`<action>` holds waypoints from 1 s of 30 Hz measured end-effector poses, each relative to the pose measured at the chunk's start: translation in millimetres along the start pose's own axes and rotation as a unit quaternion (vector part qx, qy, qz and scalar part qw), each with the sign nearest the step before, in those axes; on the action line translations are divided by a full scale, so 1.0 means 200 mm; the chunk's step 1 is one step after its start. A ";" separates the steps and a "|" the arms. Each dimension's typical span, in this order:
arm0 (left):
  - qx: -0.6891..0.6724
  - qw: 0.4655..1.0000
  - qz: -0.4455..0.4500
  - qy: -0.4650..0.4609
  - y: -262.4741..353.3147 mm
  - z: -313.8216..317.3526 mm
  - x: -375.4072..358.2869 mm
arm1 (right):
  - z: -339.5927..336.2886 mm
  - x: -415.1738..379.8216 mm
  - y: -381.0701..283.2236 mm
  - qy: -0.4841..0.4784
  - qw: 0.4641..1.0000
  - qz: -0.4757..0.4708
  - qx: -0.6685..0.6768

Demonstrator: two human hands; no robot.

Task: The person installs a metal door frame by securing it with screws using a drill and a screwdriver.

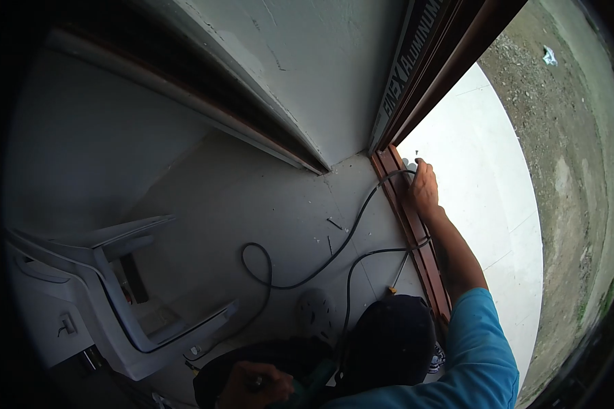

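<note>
My right hand [424,191], at the end of a blue sleeve, reaches to the outer edge of the reddish-brown door sill [426,262]. Its fingers are pressed together beside a small greyish piece; what they hold is too small to tell. A black cable [351,235] loops over the floor and across the sill near this hand. Low in the view, my left hand [259,385] is closed around something dark in deep shade. Close to its right lies a green object [317,378], partly hidden.
A grey plastic chair [109,310] lies at the left. A door frame with printed lettering [406,68] rises above the sill. A grey panel [300,75] stands at the top. Pale tiles [501,170] and gravelly ground [559,136] are outside. A light shoe [315,313] is below.
</note>
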State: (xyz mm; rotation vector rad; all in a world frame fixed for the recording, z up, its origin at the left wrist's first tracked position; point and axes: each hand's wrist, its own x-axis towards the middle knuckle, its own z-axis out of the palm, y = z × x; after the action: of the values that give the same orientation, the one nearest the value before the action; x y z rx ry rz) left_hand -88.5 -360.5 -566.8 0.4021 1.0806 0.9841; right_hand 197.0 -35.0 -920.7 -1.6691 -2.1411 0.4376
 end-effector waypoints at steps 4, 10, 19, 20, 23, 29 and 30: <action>0.033 0.999 -0.002 -0.018 0.00 0.01 0.01 | 0.12 -0.27 -0.31 -0.152 0.969 -0.125 0.148; 0.069 0.997 0.037 -0.015 0.02 0.05 0.02 | 0.16 -0.41 -0.39 -0.091 0.981 -0.116 0.126; 0.048 0.997 0.008 -0.053 0.02 0.04 0.04 | 0.03 0.31 0.11 -0.113 0.978 0.171 0.050; 0.060 0.997 0.008 -0.047 0.02 0.05 0.04 | 0.01 0.33 0.12 -0.169 0.971 0.169 0.014; 0.025 0.999 0.017 -0.022 0.03 0.06 0.04 | -0.02 0.31 0.10 -0.155 0.972 0.174 0.005; 0.047 0.998 0.019 -0.039 0.05 0.04 0.04 | -0.01 0.28 0.09 -0.122 0.978 0.166 0.019; 0.047 0.998 0.017 -0.038 0.04 0.04 0.04 | -0.01 0.27 0.11 -0.156 0.978 0.140 0.011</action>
State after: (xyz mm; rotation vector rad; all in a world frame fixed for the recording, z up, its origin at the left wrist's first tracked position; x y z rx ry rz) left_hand -85.0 -348.6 -561.5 0.5313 1.0564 0.9427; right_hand 204.7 22.6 -922.8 -2.0111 -2.1002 0.8535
